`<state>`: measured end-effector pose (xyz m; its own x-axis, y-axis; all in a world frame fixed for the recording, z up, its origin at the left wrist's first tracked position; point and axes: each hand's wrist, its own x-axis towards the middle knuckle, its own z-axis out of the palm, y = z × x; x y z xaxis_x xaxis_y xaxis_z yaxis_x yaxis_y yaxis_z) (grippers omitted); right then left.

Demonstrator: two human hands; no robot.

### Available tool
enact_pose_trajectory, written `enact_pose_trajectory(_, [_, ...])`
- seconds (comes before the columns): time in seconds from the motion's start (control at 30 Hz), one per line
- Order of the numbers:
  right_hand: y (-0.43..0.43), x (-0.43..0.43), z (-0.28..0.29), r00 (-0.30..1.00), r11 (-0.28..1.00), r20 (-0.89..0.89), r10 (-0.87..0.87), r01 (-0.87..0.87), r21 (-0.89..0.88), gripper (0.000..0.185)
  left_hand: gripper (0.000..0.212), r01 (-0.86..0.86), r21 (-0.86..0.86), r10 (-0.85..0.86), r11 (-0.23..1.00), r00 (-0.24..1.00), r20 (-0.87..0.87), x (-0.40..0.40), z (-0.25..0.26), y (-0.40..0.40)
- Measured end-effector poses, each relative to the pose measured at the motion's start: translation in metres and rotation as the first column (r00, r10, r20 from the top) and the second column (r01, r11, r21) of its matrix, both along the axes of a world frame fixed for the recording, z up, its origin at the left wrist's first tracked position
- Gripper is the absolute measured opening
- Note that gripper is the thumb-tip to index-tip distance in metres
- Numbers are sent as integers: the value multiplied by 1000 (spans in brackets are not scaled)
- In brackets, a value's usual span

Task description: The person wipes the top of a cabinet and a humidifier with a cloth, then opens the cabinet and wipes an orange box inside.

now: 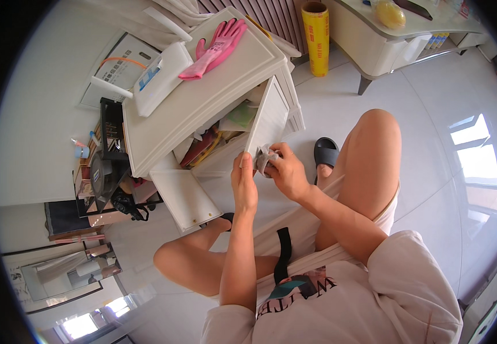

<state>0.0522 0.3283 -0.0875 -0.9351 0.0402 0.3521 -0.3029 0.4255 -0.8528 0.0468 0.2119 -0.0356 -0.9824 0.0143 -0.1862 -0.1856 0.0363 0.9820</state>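
My left hand (245,185) grips the edge of a white cabinet door (270,116), its thumb lying on the near end. In my right hand (289,172) is a crumpled grey cloth (266,161), pressed against that door beside my left hand. The door stands swung out from a cream cabinet (214,103), whose inside shows bags and other mixed items. A second white door (186,198) hangs out at the left, with small brass-coloured fittings near its end.
On the cabinet top lie pink gloves (216,49) beside a white router (162,79) with antennas. A yellow roll (316,38) stands upright behind. At the upper right is a desk (373,47). A black rack (102,172) of small items stands left of the cabinet.
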Motion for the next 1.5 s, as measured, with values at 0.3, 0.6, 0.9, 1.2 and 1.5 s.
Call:
enact_pose_trajectory(0.3, [5,-9,-12,921,934,360,150,-13,-356,21,48,-104,3,104,995,994,-23,2,2,7])
enact_pose_trajectory(0.6, [-3,-12,-51,860,972,506,72,54,-230,25,49,-94,-115,89,989,995,-50,2,3,6])
enact_pose_trajectory(0.9, [7,-10,2,992,995,129,19,-6,-98,22,46,-98,88,97,991,995,7,0,1,5])
enact_pose_trajectory(1.2, [-10,-8,-68,756,931,645,115,144,-334,23,62,-48,-49,53,998,994,99,1,2,-3])
enact_pose_trajectory(1.5, [-11,-44,-106,674,550,666,321,440,-710,27,49,-88,-89,84,992,995,-48,5,-4,9])
